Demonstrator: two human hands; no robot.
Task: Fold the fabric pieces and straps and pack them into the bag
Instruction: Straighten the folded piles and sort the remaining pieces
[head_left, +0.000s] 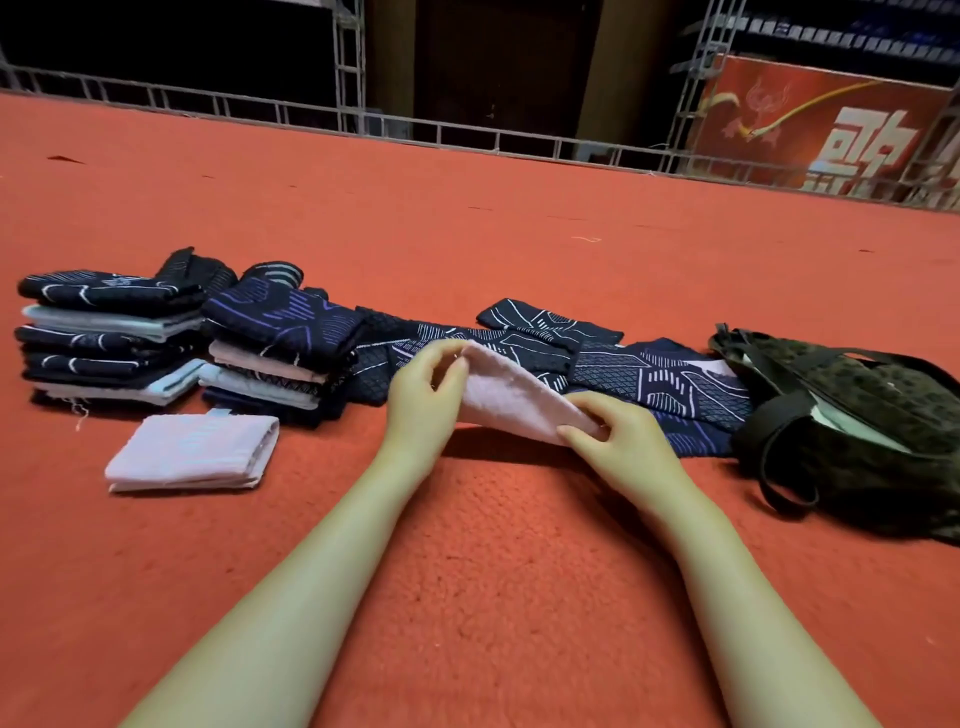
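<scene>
- Both hands pinch one pink cloth (511, 397) at mid-frame, lifted off the red carpet (467, 571); left hand (423, 397) holds its upper left corner between thumb and fingers, right hand (618, 431) pinches its lower right edge.
- Cloth sags between the two grips, pale side facing the camera, shadow on the carpet beneath.
- Forearms reach in from the bottom of the frame, bare.
- Lower left of centre: a folded pink piece (195, 452) lying flat on the carpet, alone, just in front of the stacks.
- Left of frame: two stacks of folded pieces side by side, the left stack (104, 338) and the right stack (280, 348), dark patterned layers alternating with pale blue and pink ones.
- Behind the hands: loose dark fabric (649, 379) with white and purple line patterns, spread unfolded from the stacks across to the bag.
- Right of frame: dark bag (857, 431) lying on the carpet, mouth open toward the fabric, straps (779, 457) looped in front; something pale shows inside.
- Far edge: metal railing (363, 122) across the top; red banner (810, 130) at upper right.
</scene>
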